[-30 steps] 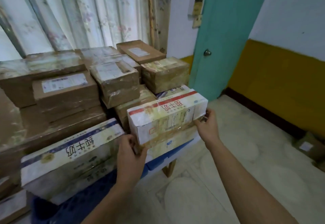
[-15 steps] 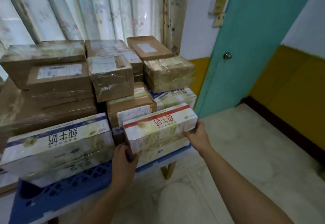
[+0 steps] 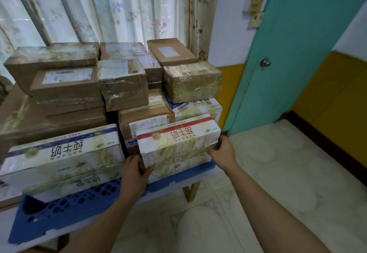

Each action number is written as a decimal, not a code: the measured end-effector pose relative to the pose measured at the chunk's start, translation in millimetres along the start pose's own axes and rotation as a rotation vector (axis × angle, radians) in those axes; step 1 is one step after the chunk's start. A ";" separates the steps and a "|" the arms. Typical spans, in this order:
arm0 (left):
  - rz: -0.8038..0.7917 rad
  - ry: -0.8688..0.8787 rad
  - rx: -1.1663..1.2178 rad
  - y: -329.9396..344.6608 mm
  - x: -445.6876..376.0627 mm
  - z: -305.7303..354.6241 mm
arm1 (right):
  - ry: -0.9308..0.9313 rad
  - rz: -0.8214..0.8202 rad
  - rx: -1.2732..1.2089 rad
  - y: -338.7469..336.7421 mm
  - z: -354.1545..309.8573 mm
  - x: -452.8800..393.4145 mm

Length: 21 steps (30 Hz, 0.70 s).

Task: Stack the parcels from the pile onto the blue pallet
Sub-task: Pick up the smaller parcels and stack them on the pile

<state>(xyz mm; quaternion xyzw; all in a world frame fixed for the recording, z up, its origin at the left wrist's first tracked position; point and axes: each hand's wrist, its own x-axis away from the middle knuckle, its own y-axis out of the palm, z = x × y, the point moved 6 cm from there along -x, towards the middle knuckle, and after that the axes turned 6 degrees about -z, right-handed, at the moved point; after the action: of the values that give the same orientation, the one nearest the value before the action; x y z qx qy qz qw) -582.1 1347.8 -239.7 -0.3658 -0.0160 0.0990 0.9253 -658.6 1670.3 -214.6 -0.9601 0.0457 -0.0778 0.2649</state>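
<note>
Sitting on a white surface (image 3: pixel 198 179) with a wooden leg under its right end, the blue perforated plastic pallet (image 3: pixel 65 211) is already loaded pretty deep: a stack of brown tape-wrapped cardboard parcels (image 3: pixel 65 85) fills the back, up against the flowered curtain, and a long white carton with a blue stripe (image 3: pixel 61 153) lies along the front left. Just right of that one is the parcel in play, a long white carton with a red stripe (image 3: pixel 176 143), wrapped in shiny clear film. It looks like it's being set down at the front right of the pallet, with its back edge close to the brown boxes behind it.

What could go wrong, as I see it: the carton's right end sits near the pallet's right edge, which is itself near the end of the surface. If it lands too far right or forward it could overhang and tip off onto the pale tiled floor (image 3: pixel 278 173). The film looks slick, so a loose hold could let it slide before it's seated. The gap to the blue-striped carton is narrow too, so fingers on that side could get pinched.

As for the grip: the left hand (image 3: pixel 135 175) holds the carton's lower left corner, thumb on the front face, and the right hand (image 3: pixel 222 153) clasps its right end, fingers curled round the edge. So the carton is held between both hands, which are well apart at opposite ends.
</note>
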 end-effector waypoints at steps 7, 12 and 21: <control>0.017 -0.090 0.060 3.6 11.4 -0.6 | -0.006 -0.017 -0.087 -0.3 8.0 9.1; 0.002 -0.144 0.110 3.6 23.9 -7.4 | 0.021 -0.012 -0.096 -10.0 17.0 17.9; -0.153 -0.095 -0.056 -28.1 26.4 3.9 | -0.223 0.035 0.065 -38.7 -27.7 46.8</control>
<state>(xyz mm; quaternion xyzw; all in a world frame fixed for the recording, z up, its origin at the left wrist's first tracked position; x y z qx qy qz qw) -551.8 1335.6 -218.9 -0.3843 -0.0903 0.0447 0.9177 -615.6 1683.5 -165.3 -0.9528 0.0303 0.0326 0.3004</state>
